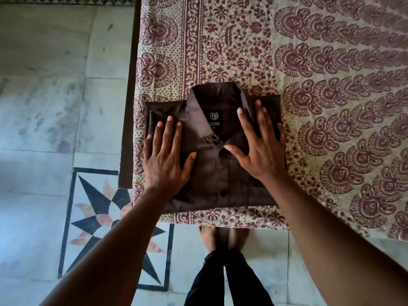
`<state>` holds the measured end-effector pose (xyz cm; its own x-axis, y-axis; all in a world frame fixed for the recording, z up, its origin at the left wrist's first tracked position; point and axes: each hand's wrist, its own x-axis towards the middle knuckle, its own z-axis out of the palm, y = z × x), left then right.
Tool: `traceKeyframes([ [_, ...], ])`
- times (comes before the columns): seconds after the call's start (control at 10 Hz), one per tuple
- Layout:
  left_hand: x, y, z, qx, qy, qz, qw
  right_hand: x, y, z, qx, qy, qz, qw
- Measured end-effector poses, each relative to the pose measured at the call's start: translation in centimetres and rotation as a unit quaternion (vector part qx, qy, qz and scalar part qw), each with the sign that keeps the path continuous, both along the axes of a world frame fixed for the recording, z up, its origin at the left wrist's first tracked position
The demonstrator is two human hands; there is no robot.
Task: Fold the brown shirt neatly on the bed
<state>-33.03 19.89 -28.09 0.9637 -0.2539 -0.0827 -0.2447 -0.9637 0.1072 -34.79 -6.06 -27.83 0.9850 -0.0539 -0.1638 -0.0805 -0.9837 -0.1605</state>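
Fingers (170, 129) of both hands spread flat, pressed on the folded brown shirt (212, 168); nothing gripped.
Shirt is laid collar-up near the bed's (220, 51) front-left corner, close to both edges. Left hand (167, 160) and right hand (260, 151) are wide open. Risk: layers could be dragged askew by sideways smoothing, or the bundle nudged off the near edge.

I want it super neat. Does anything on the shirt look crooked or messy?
Nothing stands out. The brown shirt lies folded in a tidy rectangle near the corner of the bed, collar up. The left hand and right hand press flat on it.
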Motion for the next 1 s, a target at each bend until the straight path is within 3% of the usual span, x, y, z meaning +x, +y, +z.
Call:
traceKeyframes([
  [0.2,-0.6,-0.6,1.8,-0.018,0.006,0.035,0.999,-1.3,1.5,2.7,0.033,-0.047,-0.034,0.998],
  [0.5,-4.4,-0.6,-0.2,0.008,0.029,0.022,0.999,-8.9,0.6,-0.4,-0.041,0.012,0.025,0.999],
  [0.7,-4.1,-1.8,2.2,-0.053,0.055,0.045,0.996,-9.0,-2.5,1.7,0.014,0.016,-0.079,0.997],
  [0.8,-4.4,-4.2,7.0,-0.228,0.073,0.074,0.968,-9.5,-1.9,6.5,0.150,-0.022,-0.134,0.979],
  [0.9,-5.9,-7.1,14.8,-0.376,0.056,0.088,0.921,-10.8,-0.7,14.6,0.296,-0.102,-0.205,0.927],
  [1.0,-9.0,-9.9,23.7,-0.463,0.013,0.075,0.883,-13.0,0.3,23.5,0.374,-0.171,-0.267,0.871],
])
